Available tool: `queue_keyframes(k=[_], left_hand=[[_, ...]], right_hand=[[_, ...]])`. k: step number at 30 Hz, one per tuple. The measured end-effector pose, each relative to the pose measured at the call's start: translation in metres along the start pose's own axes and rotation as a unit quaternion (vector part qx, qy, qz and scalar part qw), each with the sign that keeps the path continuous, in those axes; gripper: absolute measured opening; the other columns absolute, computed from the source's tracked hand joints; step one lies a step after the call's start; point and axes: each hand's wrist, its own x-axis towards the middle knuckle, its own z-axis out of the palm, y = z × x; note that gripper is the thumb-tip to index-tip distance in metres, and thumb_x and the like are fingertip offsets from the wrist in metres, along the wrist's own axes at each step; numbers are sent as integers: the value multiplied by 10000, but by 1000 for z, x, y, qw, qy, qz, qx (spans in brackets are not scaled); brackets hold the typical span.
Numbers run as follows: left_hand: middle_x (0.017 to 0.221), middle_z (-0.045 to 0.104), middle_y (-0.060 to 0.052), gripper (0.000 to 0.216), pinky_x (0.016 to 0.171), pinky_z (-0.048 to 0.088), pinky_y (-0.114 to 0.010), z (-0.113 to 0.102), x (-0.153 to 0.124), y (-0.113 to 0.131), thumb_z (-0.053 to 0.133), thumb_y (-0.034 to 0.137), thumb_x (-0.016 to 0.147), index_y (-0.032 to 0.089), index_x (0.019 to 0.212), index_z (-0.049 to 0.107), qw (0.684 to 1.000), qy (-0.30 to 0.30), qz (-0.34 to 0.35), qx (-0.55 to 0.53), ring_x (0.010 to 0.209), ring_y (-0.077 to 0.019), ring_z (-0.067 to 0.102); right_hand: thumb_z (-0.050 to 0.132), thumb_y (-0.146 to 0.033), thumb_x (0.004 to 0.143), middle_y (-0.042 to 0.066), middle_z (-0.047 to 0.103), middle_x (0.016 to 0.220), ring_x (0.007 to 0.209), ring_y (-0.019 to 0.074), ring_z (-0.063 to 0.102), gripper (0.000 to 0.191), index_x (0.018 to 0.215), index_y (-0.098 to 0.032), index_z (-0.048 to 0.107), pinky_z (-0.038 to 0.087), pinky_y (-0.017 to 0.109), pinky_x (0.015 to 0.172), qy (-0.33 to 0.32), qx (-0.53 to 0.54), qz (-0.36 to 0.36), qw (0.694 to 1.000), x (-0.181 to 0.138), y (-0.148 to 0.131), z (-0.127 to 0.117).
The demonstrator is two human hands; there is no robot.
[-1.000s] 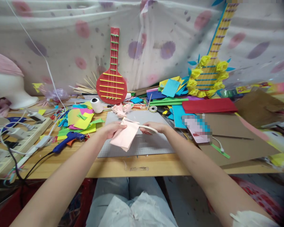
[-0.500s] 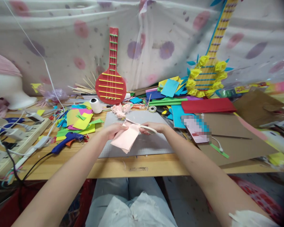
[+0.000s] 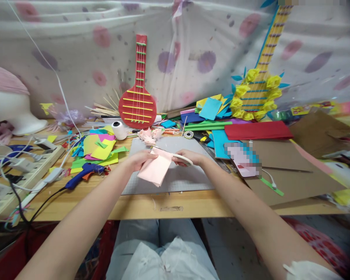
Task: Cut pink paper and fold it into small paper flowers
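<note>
My left hand (image 3: 142,159) is closed on a folded sheet of pale pink paper (image 3: 156,170), with the thumb on top near its upper left corner. My right hand (image 3: 188,157) grips scissors by their white handles (image 3: 183,159). The scissor blades reach left along the far edge of the pink paper, which partly hides them. Both hands are just above a grey cutting mat (image 3: 189,179). Beyond them, crumpled pink paper pieces (image 3: 149,136) lie at the mat's far edge.
A blue glue gun (image 3: 86,173) and a power strip (image 3: 46,167) lie left, near coloured scraps (image 3: 99,149). A red paper lute (image 3: 137,107) and a thread spool (image 3: 118,130) stand behind. Right are a phone (image 3: 242,159), brown cardboard (image 3: 294,182) and a yellow flowered instrument (image 3: 255,95).
The scissor blades, seen above the paper's far edge before, now show less. The pink paper has shifted very slightly; both hands keep their holds.
</note>
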Motion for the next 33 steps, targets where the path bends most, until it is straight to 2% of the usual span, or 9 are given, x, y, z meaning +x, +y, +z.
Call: queue_keyframes(k=[5, 8, 12, 18, 21, 24, 27, 30, 33], left_hand=[[871, 689, -103, 300, 697, 477, -309, -10, -3, -2, 722, 235, 585, 125, 851, 635, 994, 48, 90, -32, 758, -210, 637], [845, 684, -79, 366, 658, 457, -290, -18, -7, -1, 749, 287, 545, 138, 861, 639, 982, 95, 162, -35, 723, -195, 629], [780, 679, -44, 358, 642, 430, -269, -23, -8, 1, 762, 318, 505, 143, 800, 660, 960, 156, 232, -26, 692, -173, 606], [833, 691, -46, 338, 727, 426, -283, -18, -8, 1, 730, 380, 563, 157, 815, 699, 929, 183, 320, 42, 804, -190, 596], [886, 695, -59, 298, 809, 425, -315, -10, -13, 3, 685, 378, 628, 171, 839, 710, 911, 179, 362, 86, 908, -216, 592], [942, 690, -60, 203, 887, 410, -343, 0, -19, 5, 644, 315, 679, 200, 830, 715, 862, 184, 440, 169, 968, -211, 583], [972, 684, -48, 188, 942, 388, -370, 6, -26, 4, 570, 212, 736, 235, 862, 708, 777, 145, 531, 305, 990, -186, 572], [1006, 678, -18, 290, 963, 376, -408, 6, -31, -3, 504, 119, 745, 271, 906, 692, 685, 108, 569, 442, 1039, -179, 540], [1079, 650, 7, 354, 1006, 333, -449, -2, -33, -16, 459, 75, 745, 301, 896, 686, 620, 106, 562, 538, 1113, -184, 494]], right_hand=[[493, -677, 673, 16, 556, 617, 524, 97, 474, 560, 756, -133, 596, 327, 210, 477, 163, -117, 28, 979, -4, 5, -11], [516, -592, 706, 63, 638, 809, 726, 172, 568, 460, 830, -165, 632, 365, 228, 579, 299, -309, 121, 895, -8, 17, -23], [512, -423, 748, 117, 648, 945, 865, 227, 597, 336, 923, -160, 627, 401, 262, 662, 318, -443, 211, 811, -17, 32, -31], [565, -401, 731, 171, 639, 975, 945, 277, 590, 339, 913, -121, 624, 428, 326, 741, 324, -444, 238, 800, -21, 20, -26], [509, -509, 769, 167, 631, 1009, 977, 269, 580, 417, 940, -138, 593, 427, 345, 798, 375, -308, 154, 860, -19, -1, -12], [265, -658, 812, 156, 648, 953, 810, 213, 634, 628, 1131, -154, 461, 478, 353, 728, 253, 69, 81, 962, -14, -21, 11], [128, -695, 804, 146, 650, 914, 793, 216, 643, 719, 1155, -142, 424, 498, 390, 716, 35, 344, 46, 937, -5, -32, 29], [321, -509, 879, 96, 650, 848, 728, 162, 639, 464, 1092, -122, 463, 507, 314, 700, 32, 434, 24, 900, 8, -34, 36], [565, -159, 765, 58, 652, 844, 694, 134, 629, 338, 1088, -120, 472, 504, 265, 682, 96, 422, 12, 901, 21, -33, 36]])
